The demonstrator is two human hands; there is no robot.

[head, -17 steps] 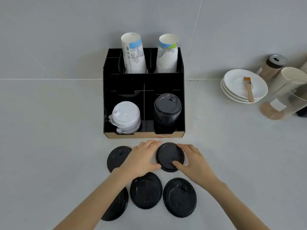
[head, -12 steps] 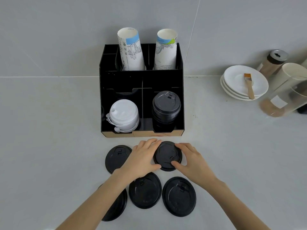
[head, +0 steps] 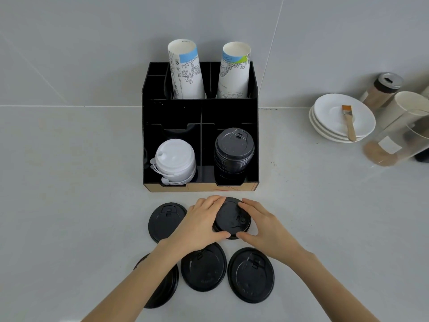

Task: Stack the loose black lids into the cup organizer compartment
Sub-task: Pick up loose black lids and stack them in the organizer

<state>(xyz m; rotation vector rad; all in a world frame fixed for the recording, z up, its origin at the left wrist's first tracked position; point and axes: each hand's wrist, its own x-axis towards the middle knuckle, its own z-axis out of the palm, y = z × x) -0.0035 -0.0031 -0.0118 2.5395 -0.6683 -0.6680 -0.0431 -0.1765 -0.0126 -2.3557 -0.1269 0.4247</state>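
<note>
A black cup organizer [head: 171, 112] stands against the wall. Its front right compartment holds a stack of black lids [head: 234, 149]; its front left one holds white lids [head: 175, 159]. Just in front of it, my left hand [head: 199, 223] and my right hand [head: 262, 225] together grip one black lid [head: 232, 217] by its rim, low over the counter. Several loose black lids lie flat around it: one at the left [head: 164, 220], one under my left forearm [head: 166, 290], one in the middle [head: 204, 270] and one at the right [head: 250, 275].
Two tall paper cup stacks [head: 185, 70] [head: 234, 70] rise from the organizer's back compartments. At the right stand stacked white plates [head: 325, 112] with a brush [head: 349, 123], a shaker [head: 383, 89], a beige cup [head: 408, 103] and a clear jar [head: 394, 145].
Both hands have closed in around the lid's rim and shifted it slightly toward the organizer. The other lids have not moved.
</note>
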